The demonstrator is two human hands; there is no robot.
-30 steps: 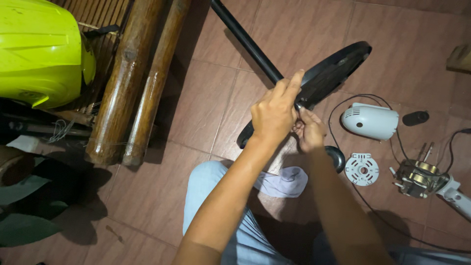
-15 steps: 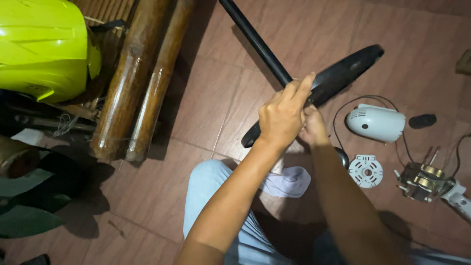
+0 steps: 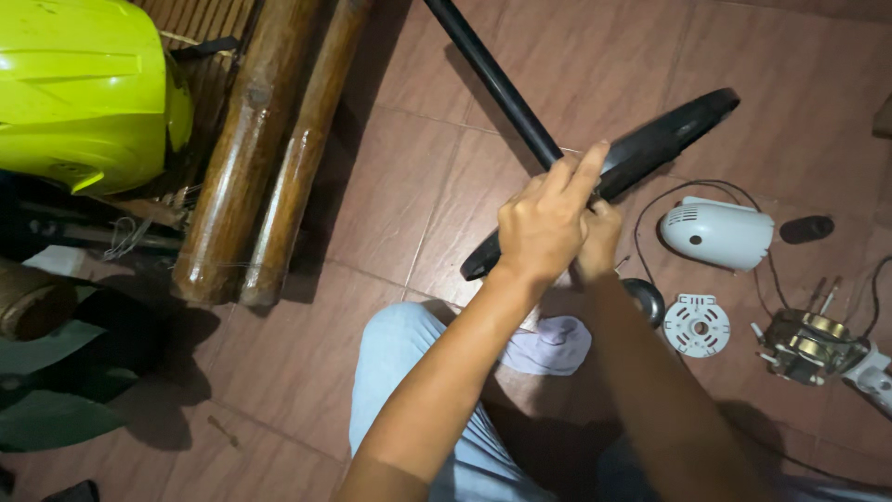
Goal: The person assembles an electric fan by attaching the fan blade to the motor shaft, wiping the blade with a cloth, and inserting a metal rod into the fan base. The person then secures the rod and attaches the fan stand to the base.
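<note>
A round black fan base (image 3: 650, 144) is tilted on edge, joined to a long black pole (image 3: 492, 79) that runs up and left. My left hand (image 3: 546, 223) grips the joint where pole meets base, index finger stretched along it. My right hand (image 3: 599, 240) sits just behind and under the left hand, fingers closed at the same joint; what it pinches is hidden. Both forearms reach up from my lap in light blue trousers (image 3: 400, 372).
On the tiled floor to the right lie a white motor cover (image 3: 717, 232) with a black cable, a white round plate (image 3: 697, 325), a bare motor (image 3: 806, 344), a small black knob (image 3: 806, 229) and a black cap (image 3: 645, 297). Bamboo poles (image 3: 251, 167) and a yellow-green helmet (image 3: 84, 93) stand left.
The base and pole have shifted slightly right in view. My right hand has closed in behind the left hand at the joint.
</note>
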